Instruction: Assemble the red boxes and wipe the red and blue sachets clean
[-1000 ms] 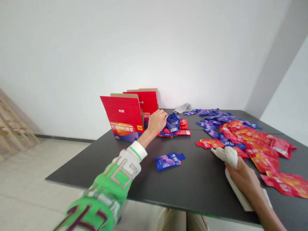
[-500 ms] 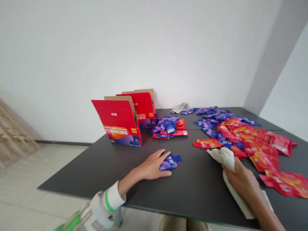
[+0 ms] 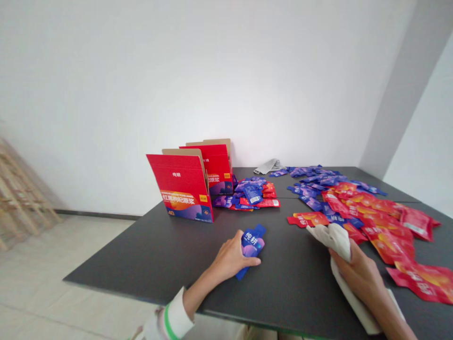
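Near the table's front, my left hand (image 3: 231, 256) grips a blue pouch (image 3: 252, 243) with purple fruit and white lettering. Its thumb lies along one side and the fingers curl round the other; the spout end points away from me. My right hand (image 3: 361, 269) is closed on a crumpled white cloth (image 3: 336, 240), part of which trails under the wrist. Just beyond the cloth lies a single red pouch (image 3: 308, 219). To the right of that hand spreads a heap of red pouches (image 3: 385, 236), with blue pouches (image 3: 318, 179) behind them.
Two open red cartons (image 3: 186, 189) stand at the left on the dark table (image 3: 141, 255). A small mixed pile of blue and red pouches (image 3: 253, 191) lies beside them. A grey cloth (image 3: 269, 166) rests by the wall. Wooden slats (image 3: 24, 198) lean at far left.
My left hand has closed round the blue pouch and turned it so its spout end points away. My right hand keeps hold of the cloth. The view has shifted slightly.
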Tool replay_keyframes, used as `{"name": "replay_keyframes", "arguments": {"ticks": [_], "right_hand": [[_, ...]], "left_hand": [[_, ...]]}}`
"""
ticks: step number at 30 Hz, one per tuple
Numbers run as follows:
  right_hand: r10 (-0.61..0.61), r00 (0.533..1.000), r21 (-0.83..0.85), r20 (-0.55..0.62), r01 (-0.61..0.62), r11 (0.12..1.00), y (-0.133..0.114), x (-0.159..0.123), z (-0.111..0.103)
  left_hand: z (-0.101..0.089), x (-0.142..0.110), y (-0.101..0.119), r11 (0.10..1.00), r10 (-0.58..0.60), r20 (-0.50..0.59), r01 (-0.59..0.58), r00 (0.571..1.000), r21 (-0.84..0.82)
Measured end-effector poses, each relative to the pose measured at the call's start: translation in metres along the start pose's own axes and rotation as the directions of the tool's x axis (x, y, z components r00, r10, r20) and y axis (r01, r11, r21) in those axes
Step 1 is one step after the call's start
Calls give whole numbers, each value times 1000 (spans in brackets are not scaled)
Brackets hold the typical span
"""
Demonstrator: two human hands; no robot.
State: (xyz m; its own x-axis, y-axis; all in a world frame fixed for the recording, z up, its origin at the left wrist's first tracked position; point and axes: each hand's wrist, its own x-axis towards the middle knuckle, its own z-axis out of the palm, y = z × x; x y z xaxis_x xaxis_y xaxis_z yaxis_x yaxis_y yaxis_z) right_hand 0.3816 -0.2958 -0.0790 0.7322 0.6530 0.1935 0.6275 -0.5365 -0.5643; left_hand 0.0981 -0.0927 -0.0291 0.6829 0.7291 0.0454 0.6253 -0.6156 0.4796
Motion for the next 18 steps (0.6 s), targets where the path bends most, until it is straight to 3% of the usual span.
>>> {"name": "replay_keyframes", "arguments": {"ticks": [4,6,9,12,15,18], "right_hand": [[-88,995,76,56,84,994,-1,-2,10],[-112,990,77,85,105,991,1,-3,14],[-143,984,80,111,134,988,10,0,19],[-179,974,82,139,169,982,19,5,24],[-168,975,75,149,158,985,26,9,27],[-108,981,106,159,91,990,30,10,30]], "left_hand": [[9,-9,13,966,17,-136,-51,991,-255],[11,-13,18,901,43,-158,-106,987,-421],[15,-18,25,685,95,-64,-112,993,-720],[20,-24,31,516,15,-43,-45,999,-855],[23,-28,37,504,-84,-178,-112,980,-857],[22,-30,42,591,-41,-214,-149,976,-793]]}}
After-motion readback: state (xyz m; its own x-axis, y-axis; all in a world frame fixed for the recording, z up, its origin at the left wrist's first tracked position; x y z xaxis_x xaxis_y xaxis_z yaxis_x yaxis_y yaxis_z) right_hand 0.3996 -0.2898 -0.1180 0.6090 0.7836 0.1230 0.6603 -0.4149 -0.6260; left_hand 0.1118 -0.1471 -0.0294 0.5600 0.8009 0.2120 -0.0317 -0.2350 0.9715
